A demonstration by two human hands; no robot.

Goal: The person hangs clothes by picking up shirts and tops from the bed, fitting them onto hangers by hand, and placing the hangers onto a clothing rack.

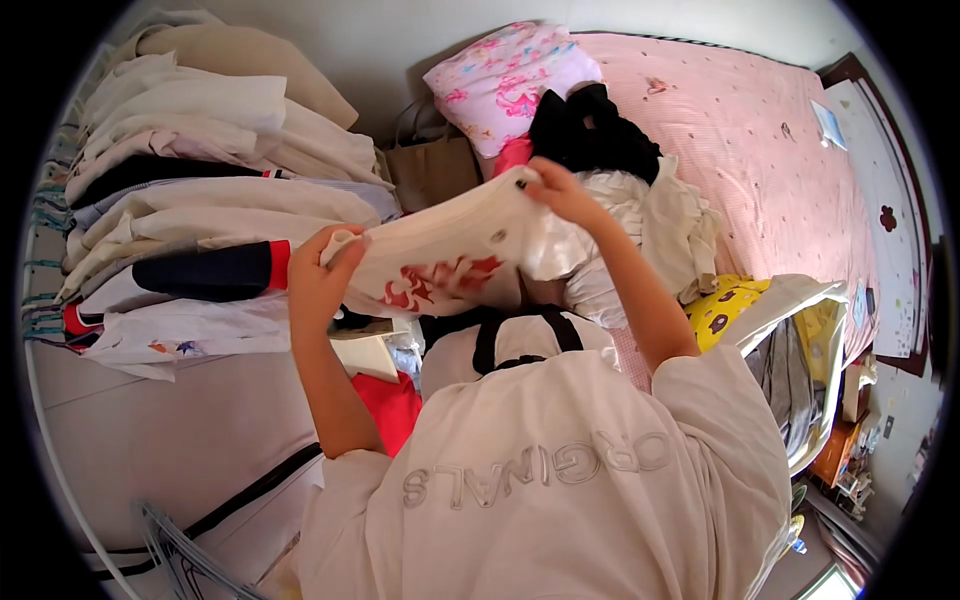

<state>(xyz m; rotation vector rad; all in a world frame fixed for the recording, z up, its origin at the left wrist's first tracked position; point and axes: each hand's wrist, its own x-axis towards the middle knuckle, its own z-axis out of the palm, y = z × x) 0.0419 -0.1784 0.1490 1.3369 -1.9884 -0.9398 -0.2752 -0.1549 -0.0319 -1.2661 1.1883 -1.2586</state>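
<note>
A white garment with a red print (440, 280), apparently a T-shirt, is stretched out in the air in front of my chest. My left hand (325, 262) pinches its left end, fingers closed on the cloth. At the upper right corner, my right hand (560, 192) grips the other end, held higher, so the garment slants upward to the right. Behind my right hand, white ruffled clothes (680, 225) and a black garment (595, 135) lie heaped on the bed's edge.
Clothes on hangers (230, 215) fill a rack on my left. The bed (720, 150) has a pink cover and a floral pillow (515, 80). A tan bag (435, 170) stands behind the garment. To my right is an open white bag (825, 400) with folded clothes. Loose hangers (175, 545) hang lower left.
</note>
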